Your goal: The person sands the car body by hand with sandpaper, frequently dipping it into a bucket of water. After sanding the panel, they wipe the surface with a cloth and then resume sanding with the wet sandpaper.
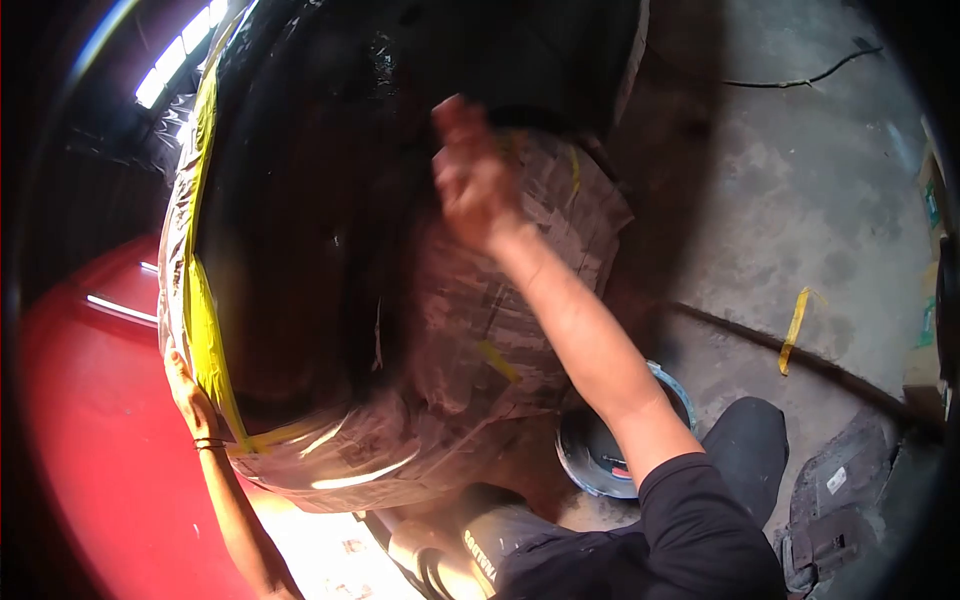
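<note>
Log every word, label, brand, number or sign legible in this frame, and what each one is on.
"SOUTUNA", as best it reads, last letters uncertain: pale lettering on the dark clothing at the bottom.
White label on the dark grey part at lower right: too small to read.
Green markings on the cardboard at the right edge: too blurred to read.
Yellow tape and brown covering: nothing readable.

The right hand [475, 180] is blurred; its forearm [590, 345] partly hides the bucket [568, 466] — the near edge cuts the left arm [240, 520].
</note>
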The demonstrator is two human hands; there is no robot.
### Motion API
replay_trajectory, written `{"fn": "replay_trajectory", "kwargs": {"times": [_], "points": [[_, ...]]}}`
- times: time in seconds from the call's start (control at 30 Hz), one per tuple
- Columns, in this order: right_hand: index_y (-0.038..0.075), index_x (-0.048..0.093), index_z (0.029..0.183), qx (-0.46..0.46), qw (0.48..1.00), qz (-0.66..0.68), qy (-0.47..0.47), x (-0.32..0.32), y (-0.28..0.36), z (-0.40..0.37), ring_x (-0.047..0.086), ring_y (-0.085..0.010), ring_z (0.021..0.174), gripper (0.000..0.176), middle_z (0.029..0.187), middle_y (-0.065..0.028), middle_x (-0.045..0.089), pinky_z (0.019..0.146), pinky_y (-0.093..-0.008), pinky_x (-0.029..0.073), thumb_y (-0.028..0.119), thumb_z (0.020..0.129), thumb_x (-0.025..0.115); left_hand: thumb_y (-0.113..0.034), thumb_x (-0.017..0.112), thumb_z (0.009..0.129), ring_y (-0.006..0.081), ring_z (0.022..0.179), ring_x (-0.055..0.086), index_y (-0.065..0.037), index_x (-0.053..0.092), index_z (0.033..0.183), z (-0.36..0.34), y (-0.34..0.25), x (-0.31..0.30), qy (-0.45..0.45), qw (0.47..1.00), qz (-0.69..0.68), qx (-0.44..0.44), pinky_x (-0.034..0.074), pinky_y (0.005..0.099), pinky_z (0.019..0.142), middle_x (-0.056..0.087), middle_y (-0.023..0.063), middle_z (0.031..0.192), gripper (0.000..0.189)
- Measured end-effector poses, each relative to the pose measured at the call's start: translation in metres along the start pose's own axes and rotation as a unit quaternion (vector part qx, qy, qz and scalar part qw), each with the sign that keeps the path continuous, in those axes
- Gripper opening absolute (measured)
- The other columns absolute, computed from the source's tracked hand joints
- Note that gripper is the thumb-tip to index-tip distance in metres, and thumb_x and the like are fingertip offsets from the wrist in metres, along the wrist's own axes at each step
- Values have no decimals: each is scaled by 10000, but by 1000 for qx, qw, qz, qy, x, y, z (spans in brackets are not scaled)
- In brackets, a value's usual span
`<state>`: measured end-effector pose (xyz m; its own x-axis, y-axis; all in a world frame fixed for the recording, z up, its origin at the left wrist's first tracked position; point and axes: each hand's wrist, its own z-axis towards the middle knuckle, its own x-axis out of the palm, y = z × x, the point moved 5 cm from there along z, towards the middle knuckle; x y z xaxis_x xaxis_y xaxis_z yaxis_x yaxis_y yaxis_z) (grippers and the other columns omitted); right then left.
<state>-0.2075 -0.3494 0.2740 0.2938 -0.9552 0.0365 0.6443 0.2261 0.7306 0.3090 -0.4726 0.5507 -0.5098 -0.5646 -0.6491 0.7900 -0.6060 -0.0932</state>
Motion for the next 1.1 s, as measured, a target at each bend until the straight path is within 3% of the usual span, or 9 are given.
{"fn": "replay_trajectory", "kwargs": {"times": [0.17, 0.3, 0.37, 0.47, 0.67, 0.77, 0.87, 1.0, 1.1], "points": [[158, 341, 1700, 144, 989, -9, -45, 7, -15, 27, 284, -338, 1637, 631, 1775, -107, 311, 1289, -724, 91, 459, 1146, 364, -485, 399, 1162, 411, 1539, 411, 16, 468, 1594, -1, 0, -1, 1, 1000, 2, -8, 303, 478, 1277, 474, 245, 1643, 664], [146, 317, 1711, -47, 998, 0, 33, 9, 71, -30, 181, -322, 1673, 670, 1810, -88, 217, 1295, -716, 48, 504, 1147, 354, -484, 400, 1162, 408, 1537, 415, 16, 470, 1593, 0, -5, -2, 1, 1000, 4, -8, 304, 475, 1277, 477, 244, 1641, 663], [149, 298, 1720, -72, 995, -52, 41, 5, 46, -18, 162, -326, 1677, 685, 1815, -77, 201, 1291, -722, 14, 524, 1148, 340, -483, 400, 1162, 407, 1537, 417, 15, 471, 1593, -2, -5, -3, 2, 1000, 4, -8, 305, 474, 1276, 479, 243, 1640, 663], [164, 285, 1727, 186, 983, 11, -7, -4, -53, 35, 161, -355, 1673, 696, 1811, -61, 221, 1276, -746, -18, 549, 1148, 323, -483, 400, 1162, 404, 1535, 420, 15, 473, 1592, -3, -3, -5, 2, 1000, 9, -11, 306, 472, 1276, 482, 242, 1639, 662], [157, 294, 1721, -36, 989, -135, 42, -6, -39, 12, 168, -409, 1660, 720, 1799, -61, 256, 1265, -771, -6, 587, 1145, 259, -482, 401, 1162, 400, 1533, 425, 15, 477, 1591, -2, -1, -4, -1, 1000, 7, -13, 309, 469, 1275, 487, 240, 1636, 660], [151, 288, 1722, 233, 972, -12, 35, -10, -134, 33, 173, -410, 1659, 720, 1798, -73, 256, 1263, -775, 6, 579, 1144, 256, -481, 402, 1162, 397, 1532, 428, 14, 478, 1591, 1, -1, -3, -1, 1000, 8, -13, 310, 467, 1275, 489, 239, 1635, 660], [142, 280, 1723, 235, 971, -47, 16, -5, -138, 42, 185, -400, 1658, 717, 1801, -82, 245, 1262, -778, 27, 567, 1146, 240, -480, 403, 1162, 395, 1531, 431, 14, 480, 1590, 2, 1, -1, 0, 1000, 10, -16, 311, 466, 1274, 492, 237, 1633, 659], [153, 290, 1720, 74, 996, -29, 46, -11, -112, 30, 259, -364, 1643, 684, 1788, -102, 279, 1292, -727, 60, 523, 1148, 234, -479, 403, 1161, 392, 1529, 434, 14, 482, 1589, 4, -2, 1, 0, 1000, 11, -15, 313, 464, 1273, 495, 236, 1631, 658], [161, 309, 1717, 227, 972, -30, 51, -11, -198, 43, 288, -371, 1632, 660, 1785, -80, 295, 1295, -723, 72, 486, 1146, 243, -479, 404, 1161, 390, 1528, 437, 14, 484, 1589, 2, 0, 0, -3, 1000, 13, -15, 314, 462, 1273, 498, 235, 1630, 657]]}}
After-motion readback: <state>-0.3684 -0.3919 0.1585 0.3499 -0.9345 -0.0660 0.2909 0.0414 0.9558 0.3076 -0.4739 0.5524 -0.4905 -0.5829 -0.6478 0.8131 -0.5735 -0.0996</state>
